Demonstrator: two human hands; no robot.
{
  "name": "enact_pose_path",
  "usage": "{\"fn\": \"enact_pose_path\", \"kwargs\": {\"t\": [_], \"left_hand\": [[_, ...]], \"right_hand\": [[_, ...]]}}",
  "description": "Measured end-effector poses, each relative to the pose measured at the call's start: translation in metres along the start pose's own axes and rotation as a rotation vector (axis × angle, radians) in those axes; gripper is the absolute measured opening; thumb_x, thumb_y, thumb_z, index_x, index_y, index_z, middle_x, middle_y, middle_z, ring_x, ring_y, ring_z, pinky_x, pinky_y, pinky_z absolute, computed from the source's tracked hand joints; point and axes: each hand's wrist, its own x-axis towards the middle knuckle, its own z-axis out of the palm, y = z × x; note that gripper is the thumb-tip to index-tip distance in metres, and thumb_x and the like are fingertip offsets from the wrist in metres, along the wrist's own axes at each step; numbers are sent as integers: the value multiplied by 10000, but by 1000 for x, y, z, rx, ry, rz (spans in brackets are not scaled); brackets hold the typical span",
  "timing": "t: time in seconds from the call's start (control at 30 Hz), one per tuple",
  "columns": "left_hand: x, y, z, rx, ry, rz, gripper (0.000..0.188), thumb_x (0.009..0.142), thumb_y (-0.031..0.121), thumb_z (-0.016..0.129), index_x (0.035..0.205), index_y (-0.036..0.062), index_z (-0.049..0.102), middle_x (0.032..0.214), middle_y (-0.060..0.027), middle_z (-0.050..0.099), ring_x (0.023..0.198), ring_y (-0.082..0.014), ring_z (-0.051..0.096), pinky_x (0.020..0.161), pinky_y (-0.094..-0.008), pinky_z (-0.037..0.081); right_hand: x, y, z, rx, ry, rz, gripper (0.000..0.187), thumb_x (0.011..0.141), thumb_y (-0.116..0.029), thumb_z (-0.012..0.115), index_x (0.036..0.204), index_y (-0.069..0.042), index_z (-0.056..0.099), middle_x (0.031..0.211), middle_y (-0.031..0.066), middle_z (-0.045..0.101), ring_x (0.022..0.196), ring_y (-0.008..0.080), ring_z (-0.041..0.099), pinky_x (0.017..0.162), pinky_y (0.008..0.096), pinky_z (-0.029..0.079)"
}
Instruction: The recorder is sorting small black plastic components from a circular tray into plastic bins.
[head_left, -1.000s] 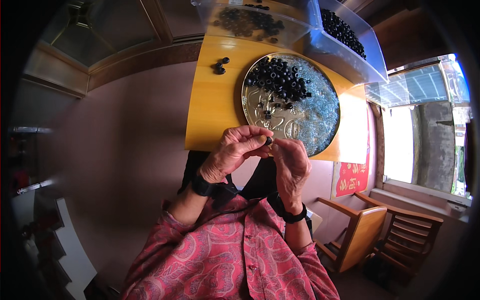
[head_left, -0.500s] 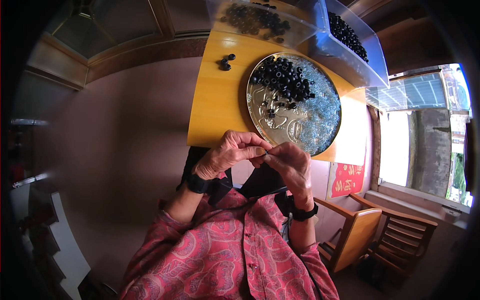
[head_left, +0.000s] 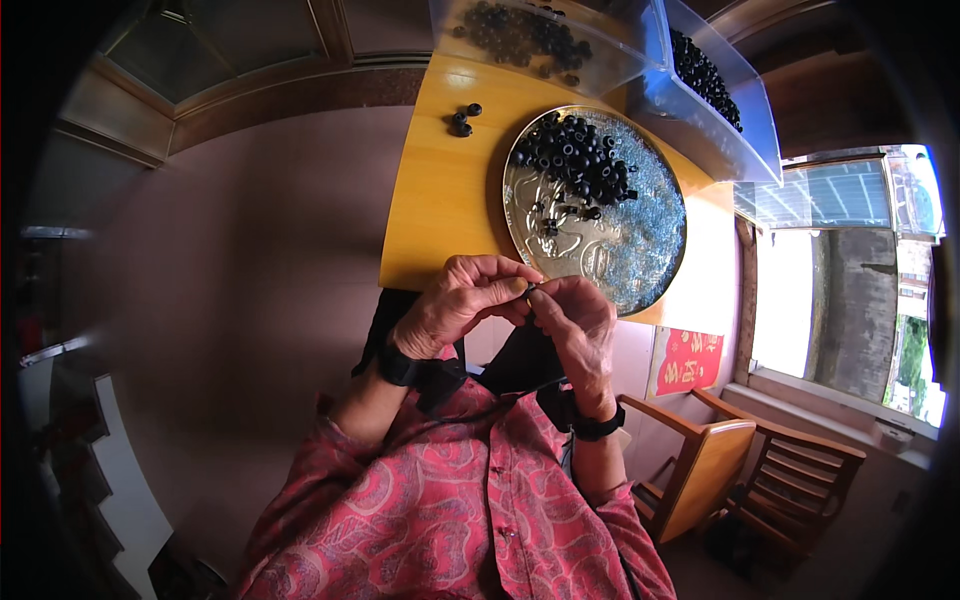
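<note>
Just in front of the table's near edge, my left hand [head_left: 462,302] and my right hand [head_left: 578,318] meet with thumbs and forefingers pinched together. Between the fingertips is a small dark piece [head_left: 530,290], mostly covered, so its exact kind does not show. Beyond the hands lies a round metal tray [head_left: 535,232] with an embossed bottom. A heap of black, hollow, knob-like parts [head_left: 578,160] fills its far left side. Small clear bluish pieces [head_left: 650,225] are spread over its right side. A few little black bits [head_left: 550,227] lie on the bare metal.
Several black parts [head_left: 461,124] sit apart on the yellow table [head_left: 425,210], left of the tray. Clear plastic bins [head_left: 715,140] holding black parts stand at the back. A wooden chair [head_left: 715,470] is at the right, below a red printed sheet [head_left: 688,362].
The view has shifted slightly, moving the table and tray a little rightward in the picture. Both hands stay pinched together, with the fingers slightly rearranged around the small dark piece.
</note>
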Motion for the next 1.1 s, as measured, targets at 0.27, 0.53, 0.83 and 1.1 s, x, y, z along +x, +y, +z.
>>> {"fn": "enact_pose_path", "kwargs": {"t": [0.27,0.53,0.83,1.1], "left_hand": [[-2,0,-6,-48,37,61,227,946,150,602,1114,4,647,898,-50,680,751,-114,657,734,-262,560],[-1,1,-9,-115,40,40,242,932,132,619,1128,-8,635,893,-41,655,747,-128,639,725,-276,541],[0,-3,-10,-115,36,50,243,933,131,617,1132,-8,634,930,-56,666,756,-128,643,724,-274,546],[0,-3,-9,-141,36,55,253,945,148,603,1149,1,627,953,-53,664,783,-119,644,753,-273,547]], "right_hand": [[25,6,2,-465,238,-369,59,842,-34,673,891,-19,642,821,66,643,667,142,610,627,263,491],[62,17,5,-1051,269,-684,105,788,-51,656,884,-90,643,939,57,614,906,273,592,717,387,495],[62,24,3,-1117,260,-629,314,748,-104,698,1043,-40,608,992,137,555,933,323,560,744,419,482],[50,25,-5,-956,269,-649,290,789,-41,665,1070,-6,600,967,146,547,892,311,571,730,401,485]]}}
